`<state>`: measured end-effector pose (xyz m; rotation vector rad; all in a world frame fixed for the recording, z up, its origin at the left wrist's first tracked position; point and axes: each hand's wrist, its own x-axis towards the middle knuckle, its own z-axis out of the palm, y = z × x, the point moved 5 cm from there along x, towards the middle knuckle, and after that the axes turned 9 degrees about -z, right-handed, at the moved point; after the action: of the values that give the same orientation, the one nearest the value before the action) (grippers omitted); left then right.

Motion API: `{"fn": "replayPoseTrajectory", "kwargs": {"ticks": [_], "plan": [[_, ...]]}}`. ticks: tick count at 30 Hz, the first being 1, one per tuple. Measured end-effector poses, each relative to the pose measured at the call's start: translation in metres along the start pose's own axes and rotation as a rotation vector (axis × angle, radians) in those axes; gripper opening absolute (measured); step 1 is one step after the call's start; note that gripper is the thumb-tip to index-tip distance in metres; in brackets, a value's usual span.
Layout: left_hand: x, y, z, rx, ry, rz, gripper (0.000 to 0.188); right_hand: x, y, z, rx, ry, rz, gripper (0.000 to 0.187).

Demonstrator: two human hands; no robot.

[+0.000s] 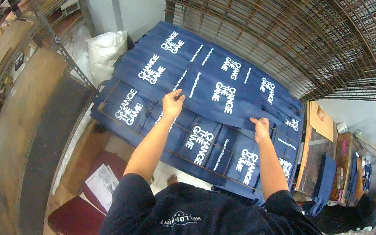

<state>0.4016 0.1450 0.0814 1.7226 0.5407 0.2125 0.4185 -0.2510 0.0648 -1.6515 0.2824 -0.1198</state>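
L hand (174, 104) fingers mostly curled at near edge of upper navy printed fabric (204, 95), can't tell if gripping; R hand (261, 127) fingers pinching same edge. Fabric's atop lower navy pcs (179, 141), nr wire racks (290, 14).

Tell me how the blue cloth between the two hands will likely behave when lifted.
The blue cloth will probably sag and fold rather than stay stiff: its near edge looks slightly wavy between the left hand and right hand. It seems light for its size, since it looks thin. Rolling seems unlikely, as it lies spread flat.
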Motion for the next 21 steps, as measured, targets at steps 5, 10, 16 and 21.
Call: {"fn": "replayPoseTrajectory", "kwargs": {"ticks": [5,10,16,21], "plan": [[0.017,-0.022,0.0,0.262,0.075,0.058,0.031,-0.011,0.044,0.011,0.002,0.092,0.17,0.049],[0.018,-0.021,-0.011,0.308,0.05,0.098,0.021,-0.041,0.02,0.031,0.051,0.233,0.36,0.053],[0.018,-0.018,-0.011,0.346,0.03,0.165,0.017,-0.029,0.052,0.006,0.224,0.302,0.386,0.062],[0.022,-0.026,-0.012,0.342,-0.01,0.22,0.016,-0.029,0.058,-0.003,0.409,0.537,0.386,0.033]]}}
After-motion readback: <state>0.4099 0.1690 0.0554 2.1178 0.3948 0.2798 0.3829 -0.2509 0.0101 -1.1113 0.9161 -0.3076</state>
